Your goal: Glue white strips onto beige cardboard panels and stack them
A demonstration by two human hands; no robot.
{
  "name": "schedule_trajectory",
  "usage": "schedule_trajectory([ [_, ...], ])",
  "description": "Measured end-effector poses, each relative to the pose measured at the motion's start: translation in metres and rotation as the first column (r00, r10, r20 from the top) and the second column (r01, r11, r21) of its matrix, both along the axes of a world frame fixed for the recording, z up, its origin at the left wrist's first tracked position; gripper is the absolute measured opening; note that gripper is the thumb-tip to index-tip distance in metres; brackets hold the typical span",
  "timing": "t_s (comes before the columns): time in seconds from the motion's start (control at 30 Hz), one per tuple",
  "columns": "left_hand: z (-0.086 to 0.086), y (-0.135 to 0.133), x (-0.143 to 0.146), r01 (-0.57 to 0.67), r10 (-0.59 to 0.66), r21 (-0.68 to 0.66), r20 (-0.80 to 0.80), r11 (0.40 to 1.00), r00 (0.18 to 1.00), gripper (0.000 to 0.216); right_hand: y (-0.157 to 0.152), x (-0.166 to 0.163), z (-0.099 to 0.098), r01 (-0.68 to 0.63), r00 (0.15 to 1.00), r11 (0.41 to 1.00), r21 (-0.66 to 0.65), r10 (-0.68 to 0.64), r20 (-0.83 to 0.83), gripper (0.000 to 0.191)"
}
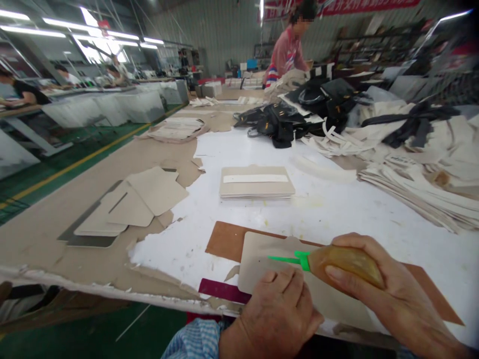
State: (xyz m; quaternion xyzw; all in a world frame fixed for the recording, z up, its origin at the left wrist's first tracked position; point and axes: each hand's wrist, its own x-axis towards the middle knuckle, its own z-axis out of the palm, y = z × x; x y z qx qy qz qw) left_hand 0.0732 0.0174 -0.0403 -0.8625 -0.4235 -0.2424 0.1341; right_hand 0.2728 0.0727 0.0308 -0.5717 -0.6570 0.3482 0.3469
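Observation:
My right hand [389, 294] is closed around a soft amber glue bottle [344, 263] with a green nozzle [290, 259] pointing left. The nozzle tip hovers just over a beige cut panel [262, 254] lying on a brown board [228, 240]. My left hand [279, 311] rests on the near edge of that panel, fingers curled and pressing it down. A dark red piece [220, 290] pokes out from under the panel at the table's front edge.
A stack of beige panels [257, 182] with a white strip on top lies mid-table. More beige cut pieces [130, 202] sit at left. Black bags [277, 122] and piles of cream fabric [419, 189] fill the right. Another person [288, 50] works at the far end.

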Motion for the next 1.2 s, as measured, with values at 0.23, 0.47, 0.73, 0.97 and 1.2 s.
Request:
schedule_trajectory([
  [0.23,-0.004,0.001,0.002,0.061,-0.061,0.011,0.059,0.998,0.996,0.029,0.012,-0.002,-0.009,-0.181,0.980,0.983,-0.004,0.181,0.076,0.037],
  [0.47,-0.002,0.002,0.000,0.049,-0.048,-0.016,0.070,0.999,0.996,0.027,0.012,-0.002,-0.010,-0.251,0.960,0.968,0.030,0.244,0.137,0.034],
  [0.73,-0.003,-0.001,-0.002,0.093,-0.094,0.009,0.037,0.996,0.995,0.025,0.018,-0.006,-0.016,-0.392,0.910,0.897,0.206,0.344,0.233,0.023],
  [0.97,-0.009,-0.001,0.000,0.056,-0.058,0.066,0.035,0.996,0.998,0.025,0.016,-0.017,-0.008,-0.477,0.867,0.816,0.326,0.375,0.329,0.015],
  [1.2,-0.007,-0.001,-0.001,0.045,-0.048,0.038,0.060,0.998,0.997,0.033,0.013,-0.010,-0.003,-0.427,0.876,0.818,0.386,0.268,0.401,0.017],
])
